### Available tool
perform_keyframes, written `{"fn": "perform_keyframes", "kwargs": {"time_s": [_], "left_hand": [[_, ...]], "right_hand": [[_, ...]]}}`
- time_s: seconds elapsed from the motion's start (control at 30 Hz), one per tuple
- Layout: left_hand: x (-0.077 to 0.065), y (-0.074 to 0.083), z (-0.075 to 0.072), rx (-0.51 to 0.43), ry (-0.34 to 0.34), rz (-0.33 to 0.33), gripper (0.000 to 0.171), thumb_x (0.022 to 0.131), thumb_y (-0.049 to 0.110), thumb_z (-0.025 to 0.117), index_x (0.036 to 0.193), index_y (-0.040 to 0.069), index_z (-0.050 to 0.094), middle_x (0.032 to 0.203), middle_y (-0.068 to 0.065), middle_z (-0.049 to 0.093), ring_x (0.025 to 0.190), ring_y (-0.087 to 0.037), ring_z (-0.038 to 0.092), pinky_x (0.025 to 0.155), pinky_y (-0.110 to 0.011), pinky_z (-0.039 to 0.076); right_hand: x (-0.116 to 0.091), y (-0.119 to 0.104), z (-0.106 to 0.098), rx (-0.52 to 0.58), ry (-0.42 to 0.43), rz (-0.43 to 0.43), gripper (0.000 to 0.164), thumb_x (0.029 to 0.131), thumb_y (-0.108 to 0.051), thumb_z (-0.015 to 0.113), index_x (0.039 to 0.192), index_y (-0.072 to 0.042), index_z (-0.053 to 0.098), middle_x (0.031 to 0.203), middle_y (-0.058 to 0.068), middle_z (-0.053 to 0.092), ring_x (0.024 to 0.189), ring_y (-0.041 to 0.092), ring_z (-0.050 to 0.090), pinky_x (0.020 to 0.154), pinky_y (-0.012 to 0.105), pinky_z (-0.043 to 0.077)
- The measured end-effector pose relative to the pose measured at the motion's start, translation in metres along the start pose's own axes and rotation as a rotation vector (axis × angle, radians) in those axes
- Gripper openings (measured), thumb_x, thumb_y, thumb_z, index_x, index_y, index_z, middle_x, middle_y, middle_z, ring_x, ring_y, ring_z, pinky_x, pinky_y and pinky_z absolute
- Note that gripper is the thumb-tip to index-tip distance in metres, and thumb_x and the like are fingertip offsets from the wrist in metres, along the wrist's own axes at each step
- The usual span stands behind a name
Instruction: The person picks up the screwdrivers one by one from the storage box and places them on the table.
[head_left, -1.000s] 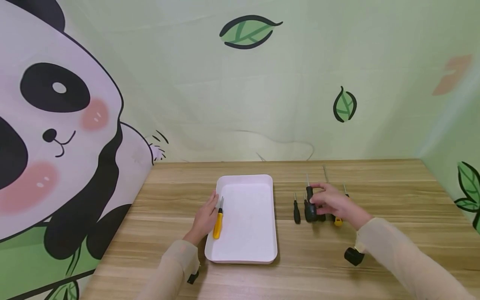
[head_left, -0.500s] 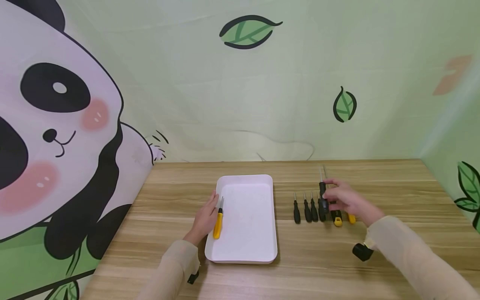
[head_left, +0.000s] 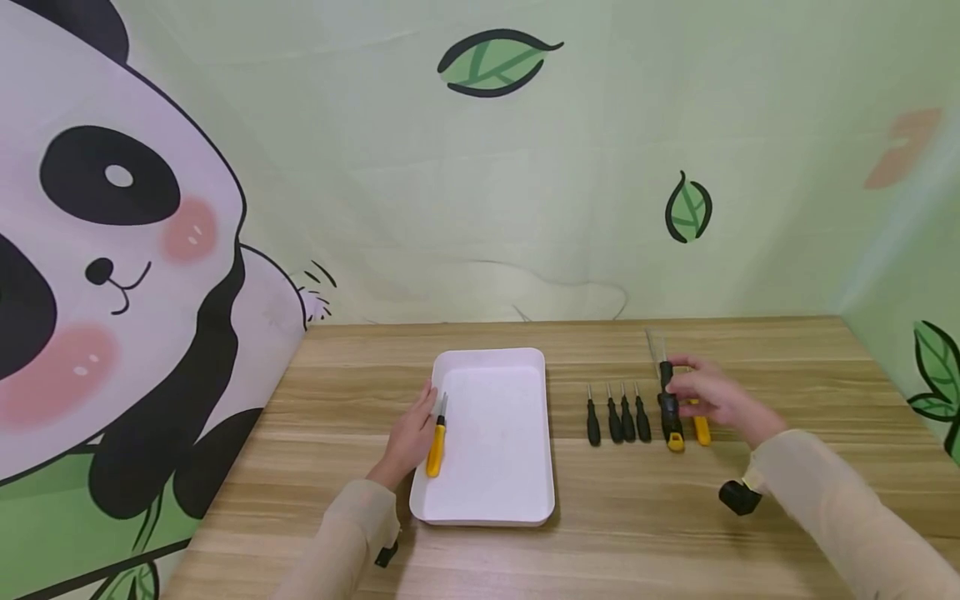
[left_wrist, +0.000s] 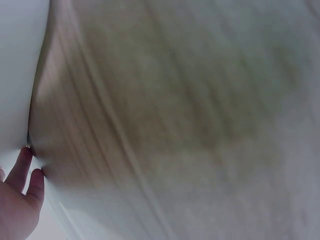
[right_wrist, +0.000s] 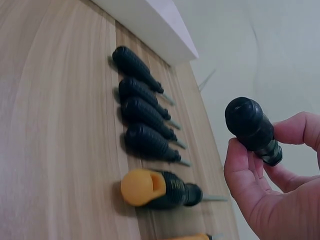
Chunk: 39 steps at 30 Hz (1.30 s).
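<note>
My right hand (head_left: 716,398) pinches a black-handled screwdriver (right_wrist: 247,120) between thumb and fingers, its shaft pointing away from me. In the head view it overlaps a black screwdriver with a yellow end cap (head_left: 676,442); the right wrist view shows it raised above the table. A yellow-handled screwdriver (head_left: 702,429) lies just right of that one, partly behind the hand. My left hand (head_left: 408,432) rests with extended fingers against the left side of the white tray (head_left: 495,442). Inside the tray, along that side, lies another yellow-handled screwdriver (head_left: 436,450).
Several small black screwdrivers (head_left: 593,427) lie in a row between the tray and my right hand, shafts toward the back. Behind the wooden table (head_left: 300,500) hangs a pale green wall covering (head_left: 360,167) printed with a panda and leaves.
My right hand has carried the black-handled screwdriver rightward along the row, from over the small black screwdrivers to over the yellow-capped one. The left hand and tray keep their places.
</note>
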<state>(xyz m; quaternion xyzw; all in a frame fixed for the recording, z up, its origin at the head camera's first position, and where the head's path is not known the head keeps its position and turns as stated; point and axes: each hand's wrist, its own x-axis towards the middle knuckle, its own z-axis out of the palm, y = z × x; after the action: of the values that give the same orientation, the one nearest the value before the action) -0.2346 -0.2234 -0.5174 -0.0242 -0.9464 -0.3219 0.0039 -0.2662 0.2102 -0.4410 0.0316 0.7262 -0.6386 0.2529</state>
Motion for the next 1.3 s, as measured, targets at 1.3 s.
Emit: {"fn": "perform_keyframes", "kwargs": {"time_s": [1.3], "left_hand": [[0.000, 0.000, 0.000, -0.024, -0.009, -0.002, 0.047, 0.092, 0.015, 0.035, 0.138, 0.009, 0.028, 0.148, -0.001, 0.019, 0.134, -0.021, 0.022, 0.108, -0.041, 0.022]], "right_hand": [[-0.003, 0.032, -0.052, -0.114, 0.085, 0.047, 0.073, 0.082, -0.008, 0.049, 0.137, 0.008, 0.005, 0.106, 0.011, 0.051, 0.075, 0.004, 0.055, 0.070, 0.030, 0.052]]}}
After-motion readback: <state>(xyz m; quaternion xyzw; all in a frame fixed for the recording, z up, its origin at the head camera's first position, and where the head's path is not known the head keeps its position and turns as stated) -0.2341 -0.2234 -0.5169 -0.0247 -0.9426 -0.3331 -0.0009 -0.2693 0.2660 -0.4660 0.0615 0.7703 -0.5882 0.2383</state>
